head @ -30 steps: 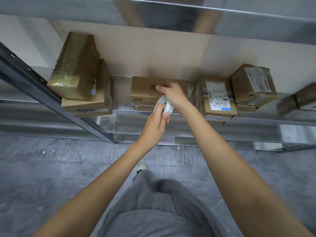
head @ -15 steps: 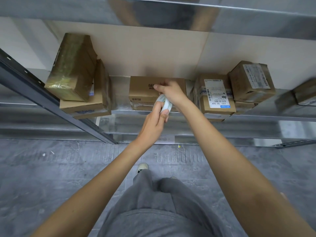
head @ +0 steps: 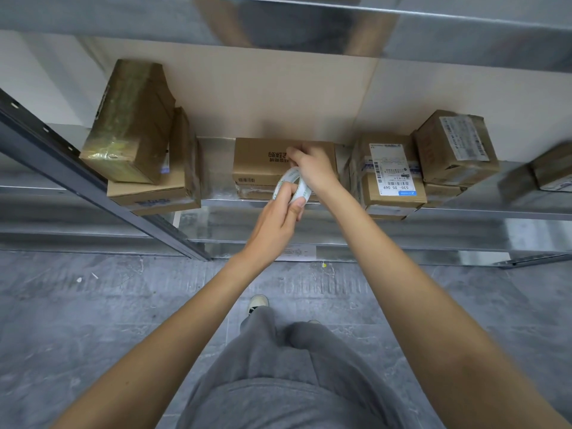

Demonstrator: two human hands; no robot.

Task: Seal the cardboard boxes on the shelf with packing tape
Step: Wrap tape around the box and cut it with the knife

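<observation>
1. The left hand (head: 272,221) grips a white ring-shaped roll of packing tape (head: 292,188) at the shelf's front edge.
2. The right hand (head: 312,168) rests, fingers curled, on the brown cardboard box (head: 260,162) in the middle of the metal shelf (head: 464,212); what it pinches is unclear.

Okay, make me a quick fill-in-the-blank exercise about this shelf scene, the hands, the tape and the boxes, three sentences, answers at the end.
1. The left hand grips the roll of ____.
2. The right hand rests on the middle box, which sits on the metal ____.
3. The box with the white shipping label stands to the ____ of the middle box.

Missing words: tape; shelf; right
</observation>
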